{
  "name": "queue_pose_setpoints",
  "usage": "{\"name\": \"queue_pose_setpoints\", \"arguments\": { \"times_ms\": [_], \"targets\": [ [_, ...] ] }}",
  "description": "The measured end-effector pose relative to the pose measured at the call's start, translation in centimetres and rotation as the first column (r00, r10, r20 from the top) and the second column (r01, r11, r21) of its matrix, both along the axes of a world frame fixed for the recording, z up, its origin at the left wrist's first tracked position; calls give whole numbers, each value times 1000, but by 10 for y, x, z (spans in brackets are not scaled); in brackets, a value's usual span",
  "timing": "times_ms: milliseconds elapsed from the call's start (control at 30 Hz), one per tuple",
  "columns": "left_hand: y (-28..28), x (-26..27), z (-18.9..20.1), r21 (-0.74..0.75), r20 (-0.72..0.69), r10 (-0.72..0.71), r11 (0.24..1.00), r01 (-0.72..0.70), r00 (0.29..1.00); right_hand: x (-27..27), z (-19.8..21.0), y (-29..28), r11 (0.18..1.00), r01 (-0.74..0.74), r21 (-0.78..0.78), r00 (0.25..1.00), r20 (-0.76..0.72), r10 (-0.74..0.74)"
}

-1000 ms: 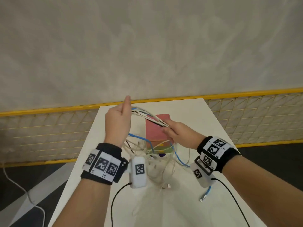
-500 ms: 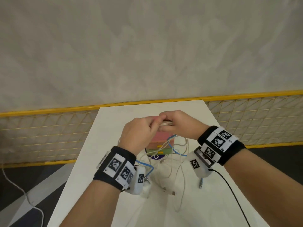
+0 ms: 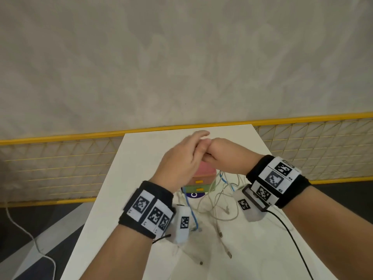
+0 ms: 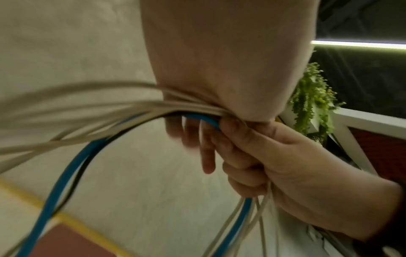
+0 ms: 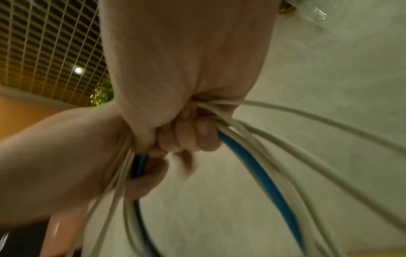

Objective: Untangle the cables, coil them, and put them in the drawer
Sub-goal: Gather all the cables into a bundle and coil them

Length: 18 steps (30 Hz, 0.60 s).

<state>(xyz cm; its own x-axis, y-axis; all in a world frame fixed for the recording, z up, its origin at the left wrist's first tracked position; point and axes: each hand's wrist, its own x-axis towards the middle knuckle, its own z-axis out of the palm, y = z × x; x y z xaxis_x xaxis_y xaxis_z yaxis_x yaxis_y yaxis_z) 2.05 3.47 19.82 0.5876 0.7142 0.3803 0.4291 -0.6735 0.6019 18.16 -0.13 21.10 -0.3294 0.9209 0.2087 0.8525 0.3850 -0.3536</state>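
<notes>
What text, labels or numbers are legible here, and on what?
No words or numbers read clearly.
Wristbands on the left hand and right hand: black-and-white square marker codes; tiny print beside them is too small to read.
Purple sticker under the small drawer unit: white ring, maybe "O", mostly hidden.

Your white cables point(image 3: 217, 201) look like smooth, slightly glossy plastic-sheathed cord, and the blue cable point(image 4: 59, 182) shows the same sleek rubbery jacket. Their loose plug ends point(image 3: 229, 254) glint like metal. The small drawer unit point(image 3: 198, 178) reads as matt pastel plastic. You work over a table point(image 3: 141, 158) with a smooth, matt white top. Your wristbands point(image 3: 148, 211) are black cloth carrying flat printed markers.
</notes>
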Motion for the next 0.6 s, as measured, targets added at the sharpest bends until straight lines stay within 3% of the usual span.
{"name": "queue_pose_setpoints", "arguments": {
  "times_ms": [133, 200, 400, 500, 600],
  "targets": [
    [4, -2, 2, -72, -80, 17, 997, -22, 997, 14, 9, 3, 998, -37, -53, 980, -197, 26],
    [9, -8, 8, -86, -46, 47, 995, -51, 998, 32, 5, 3, 998, 7, -60, 965, -262, -23],
    [10, -16, 18, -185, 217, 166, 975, -126, 962, 53, -26, 2, 988, 121, -99, 967, -213, -140],
    [12, -15, 23, -303, 382, 252, 943, -137, 889, 63, -52, 5, 974, 171, -145, 967, -164, -195],
    [16, -19, 27, -380, 482, 322, 915, -136, 815, 76, -84, 4, 945, 247, -215, 968, 9, -251]
  ]
}}
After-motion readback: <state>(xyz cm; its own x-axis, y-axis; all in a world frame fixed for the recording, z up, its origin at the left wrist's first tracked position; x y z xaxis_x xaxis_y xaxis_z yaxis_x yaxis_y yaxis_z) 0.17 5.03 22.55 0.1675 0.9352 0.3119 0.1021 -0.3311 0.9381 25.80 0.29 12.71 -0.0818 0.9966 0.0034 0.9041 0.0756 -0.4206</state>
